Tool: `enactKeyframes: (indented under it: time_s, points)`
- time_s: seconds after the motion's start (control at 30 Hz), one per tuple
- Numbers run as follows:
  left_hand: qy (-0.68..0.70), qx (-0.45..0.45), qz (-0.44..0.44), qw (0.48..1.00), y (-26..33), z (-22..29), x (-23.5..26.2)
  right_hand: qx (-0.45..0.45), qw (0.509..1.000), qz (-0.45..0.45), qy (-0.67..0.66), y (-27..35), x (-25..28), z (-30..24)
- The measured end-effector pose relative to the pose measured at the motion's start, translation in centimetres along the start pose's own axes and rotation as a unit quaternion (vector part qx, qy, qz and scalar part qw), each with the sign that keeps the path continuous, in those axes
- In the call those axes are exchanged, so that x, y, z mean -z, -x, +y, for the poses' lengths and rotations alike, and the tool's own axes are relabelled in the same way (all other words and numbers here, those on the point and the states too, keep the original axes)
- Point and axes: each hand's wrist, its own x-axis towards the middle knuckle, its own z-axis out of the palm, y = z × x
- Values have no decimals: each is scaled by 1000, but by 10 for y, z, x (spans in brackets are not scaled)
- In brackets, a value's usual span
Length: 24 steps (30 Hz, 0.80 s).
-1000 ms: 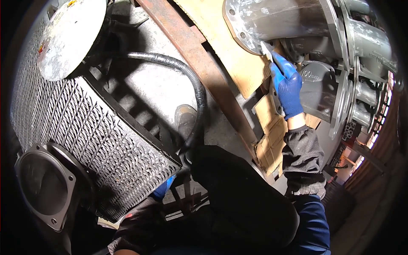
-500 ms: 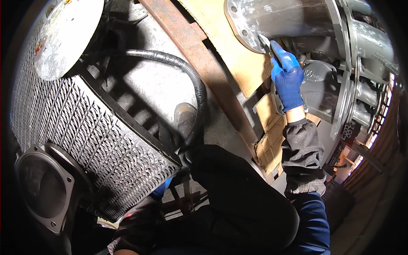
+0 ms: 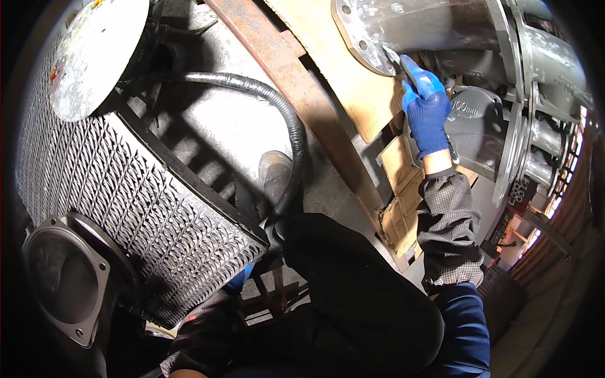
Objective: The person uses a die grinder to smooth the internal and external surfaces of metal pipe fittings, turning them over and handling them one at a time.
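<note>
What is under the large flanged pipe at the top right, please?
Tan cardboard shows along the edge of its flange, beside the gloved right hand; whatever lies beneath the pipe itself is covered.

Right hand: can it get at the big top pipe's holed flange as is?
Looks like yes: the right hand is just beside the flange's lower edge, the slim tool it appears to hold overlaps the flange in view, and nothing visible blocks the way.
</note>
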Motion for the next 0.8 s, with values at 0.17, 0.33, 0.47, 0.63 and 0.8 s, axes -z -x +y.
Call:
enactKeyframes:
  time_s: [0.17,0.33,0.47,0.63,0.8]
  points:
    - [7,2,4,1000,-1,4,0,-13,1000,-10,22,-1,-4,6]
    - [14,3,9,1000,-1,7,1,-5,999,-26,47,-2,-3,8]
    - [17,5,13,1000,1,7,1,49,996,-13,70,5,-6,10]
    - [20,7,19,1000,2,8,1,32,996,-49,68,2,0,7]
    - [21,5,20,1000,1,10,1,-13,998,-54,-18,-9,6,20]
